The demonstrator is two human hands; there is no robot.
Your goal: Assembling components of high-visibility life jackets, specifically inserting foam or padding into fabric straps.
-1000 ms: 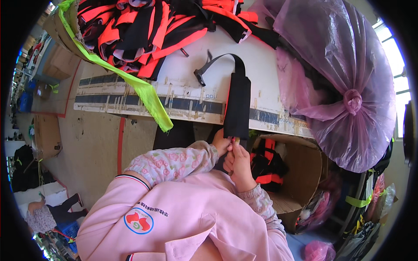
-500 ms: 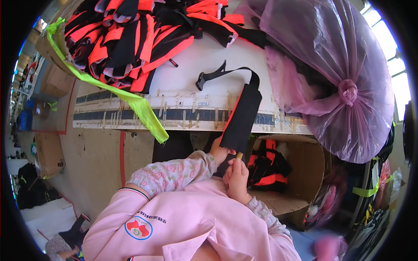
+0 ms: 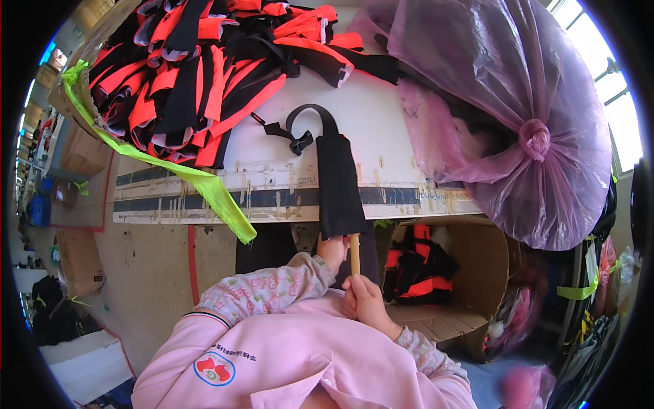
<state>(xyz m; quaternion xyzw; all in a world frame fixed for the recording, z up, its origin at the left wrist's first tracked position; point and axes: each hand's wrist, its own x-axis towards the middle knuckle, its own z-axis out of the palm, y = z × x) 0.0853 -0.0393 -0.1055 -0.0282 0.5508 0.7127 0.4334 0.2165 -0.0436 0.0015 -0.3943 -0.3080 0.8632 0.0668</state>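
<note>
Step in hand, as judged: turning the black fabric sleeve point(image 3: 338, 184), hanging over the white table edge point(image 3: 272, 178) at twelve o'clock of the hands; left hand point(image 3: 332, 251) pinches its hem, right hand point(image 3: 364, 303) grips the wooden stick point(image 3: 354, 253), which next needs a straight push upward.

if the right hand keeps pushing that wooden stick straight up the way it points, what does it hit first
Probably the inside of the black fabric sleeve, which the wooden stick held by the right hand already enters. Farther along lies the black strap loop on the white table, though depth is unclear.
</note>
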